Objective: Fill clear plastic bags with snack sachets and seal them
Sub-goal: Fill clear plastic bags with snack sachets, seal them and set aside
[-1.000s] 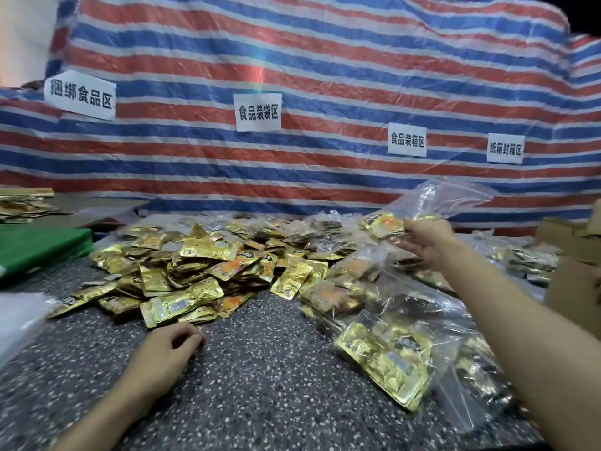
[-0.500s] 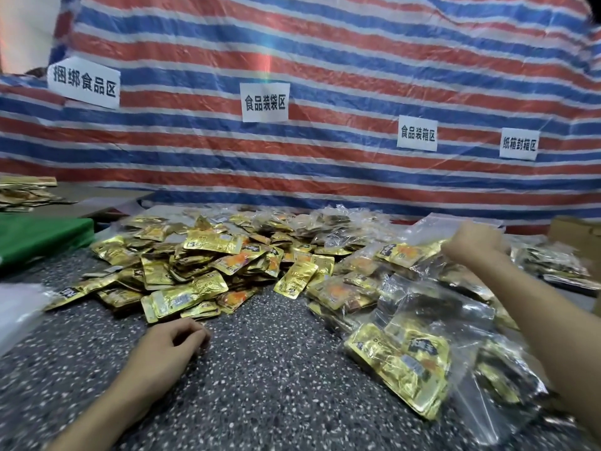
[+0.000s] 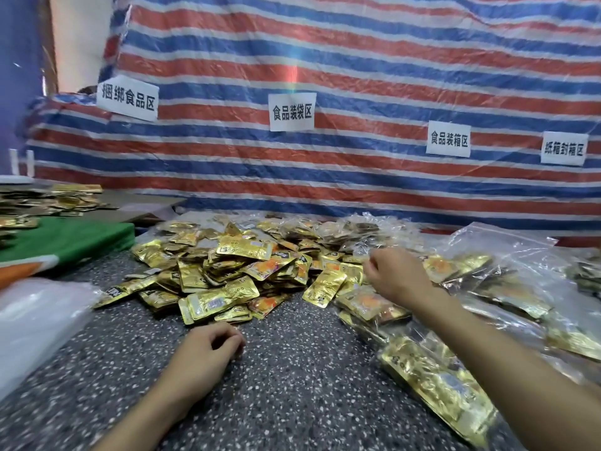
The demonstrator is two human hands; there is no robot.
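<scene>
Fingers of the right hand [image 3: 395, 275] were curled inward above the right edge of the loose pile of gold snack sachets [image 3: 234, 268]. Whether they pinched a sachet or a fold of film could not be determined. The left hand [image 3: 208, 349] rested on the speckled tabletop [image 3: 292, 402] just in front of the pile, with its fingers loosely curled and holding nothing. Filled clear bags lay overlapping at the right. The nearest filled bag [image 3: 435, 388] lay beside and partly under the right forearm, and a zip-top bag [image 3: 507, 255] lay farther back.

Probable faults from this position:
- The right forearm crossed the slippery filled bags, so a careless pull-back could drag one toward the near edge.
- A hasty grab at the pile could scatter sachets across the tabletop.
- Seal closure on the zip-top bag was not legible. If it was open, a knock could spill its contents.

One second earlier, the right hand held a filled bag raised above the right-hand heap. Half a second earlier, it was lowering that bag. By this moment it had left the heap and shifted left to the sachets. The left hand had stayed in place.
</scene>
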